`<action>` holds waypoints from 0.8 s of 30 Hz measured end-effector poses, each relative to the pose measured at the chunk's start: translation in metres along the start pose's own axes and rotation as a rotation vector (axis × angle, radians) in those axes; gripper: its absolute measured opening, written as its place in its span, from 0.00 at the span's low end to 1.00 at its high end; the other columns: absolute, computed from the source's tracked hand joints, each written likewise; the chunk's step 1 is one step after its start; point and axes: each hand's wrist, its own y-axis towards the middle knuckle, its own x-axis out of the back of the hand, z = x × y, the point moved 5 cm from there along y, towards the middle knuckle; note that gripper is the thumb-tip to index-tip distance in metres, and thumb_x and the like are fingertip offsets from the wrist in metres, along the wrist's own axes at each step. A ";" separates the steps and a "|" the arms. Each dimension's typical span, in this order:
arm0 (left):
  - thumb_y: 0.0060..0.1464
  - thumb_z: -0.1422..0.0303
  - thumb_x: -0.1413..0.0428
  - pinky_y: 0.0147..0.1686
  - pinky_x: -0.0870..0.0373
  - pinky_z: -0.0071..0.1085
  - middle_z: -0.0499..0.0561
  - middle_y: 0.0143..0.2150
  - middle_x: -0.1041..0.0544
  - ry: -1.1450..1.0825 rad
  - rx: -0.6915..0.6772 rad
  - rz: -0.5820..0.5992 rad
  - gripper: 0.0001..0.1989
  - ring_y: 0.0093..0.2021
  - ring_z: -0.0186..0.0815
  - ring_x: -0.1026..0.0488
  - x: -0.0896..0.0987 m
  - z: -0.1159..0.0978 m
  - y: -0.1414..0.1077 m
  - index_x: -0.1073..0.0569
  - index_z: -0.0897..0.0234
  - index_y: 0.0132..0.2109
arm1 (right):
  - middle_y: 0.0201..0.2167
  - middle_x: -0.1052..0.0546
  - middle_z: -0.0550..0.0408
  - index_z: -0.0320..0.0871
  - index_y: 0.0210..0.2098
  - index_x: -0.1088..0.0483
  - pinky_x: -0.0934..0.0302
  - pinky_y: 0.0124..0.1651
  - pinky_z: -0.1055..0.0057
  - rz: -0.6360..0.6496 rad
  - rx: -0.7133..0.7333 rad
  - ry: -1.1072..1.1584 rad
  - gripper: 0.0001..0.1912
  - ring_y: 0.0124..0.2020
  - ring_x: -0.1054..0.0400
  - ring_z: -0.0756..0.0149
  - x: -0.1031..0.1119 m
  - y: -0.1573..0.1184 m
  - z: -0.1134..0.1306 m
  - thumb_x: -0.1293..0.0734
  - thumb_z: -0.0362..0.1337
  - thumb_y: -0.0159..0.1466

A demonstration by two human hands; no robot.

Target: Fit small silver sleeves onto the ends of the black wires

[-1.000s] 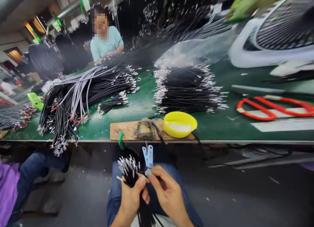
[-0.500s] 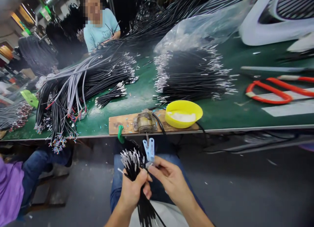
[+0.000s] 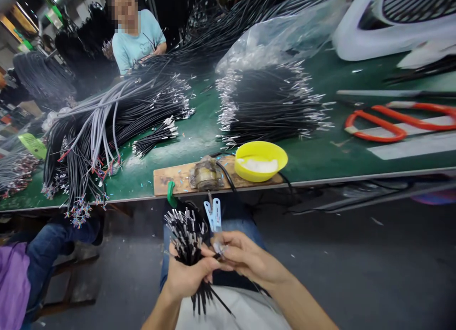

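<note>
My left hand is closed around a bundle of black cables, whose stripped silvery ends fan out above the fist. Close on its right, my right hand has its fingers pinched at the tip of a cable beside the left thumb; the small whitish thing at those fingertips is too blurred to name. Just above the fingers hangs a light blue clip, attached to the shaft of a small motor. The motor sits on a wooden board at the table edge.
On the green table are a yellow bowl with white material, a large cable pile, grey and black cable bundles and orange-handled scissors. A person in light blue sits across; another's purple clothing shows at left.
The cable bundle is more upright and my left thumb now reaches right toward the right fingers. Both hands meet at a cable end. The whole view has shifted slightly.
</note>
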 end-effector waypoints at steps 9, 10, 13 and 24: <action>0.32 0.67 0.34 0.33 0.30 0.34 0.50 0.22 0.24 0.059 -0.011 -0.306 0.08 0.27 0.38 0.28 0.014 0.006 -0.011 0.25 0.65 0.19 | 0.14 0.36 0.61 0.40 0.14 0.35 0.47 0.23 0.75 -0.222 0.203 -0.064 0.24 0.18 0.45 0.74 0.006 0.024 0.056 0.29 0.55 0.45; 0.32 0.66 0.34 0.35 0.30 0.34 0.50 0.22 0.24 0.068 -0.020 -0.311 0.08 0.28 0.38 0.28 0.014 0.005 -0.011 0.25 0.65 0.20 | 0.14 0.35 0.60 0.40 0.14 0.34 0.47 0.22 0.75 -0.220 0.207 -0.072 0.24 0.18 0.44 0.74 0.002 0.025 0.056 0.29 0.56 0.44; 0.33 0.68 0.34 0.35 0.29 0.34 0.49 0.23 0.24 0.094 -0.039 -0.349 0.08 0.27 0.38 0.27 0.014 -0.003 -0.008 0.25 0.64 0.20 | 0.13 0.34 0.60 0.40 0.14 0.33 0.46 0.23 0.74 -0.249 0.202 -0.037 0.24 0.18 0.42 0.72 -0.004 0.028 0.051 0.28 0.56 0.43; 0.35 0.67 0.36 0.19 0.35 0.26 0.42 0.13 0.36 0.009 0.012 -0.249 0.09 0.14 0.26 0.41 0.005 0.004 0.005 0.27 0.66 0.19 | 0.15 0.29 0.57 0.41 0.17 0.29 0.43 0.22 0.73 -0.320 0.186 0.049 0.24 0.17 0.39 0.69 0.002 0.029 0.036 0.32 0.58 0.46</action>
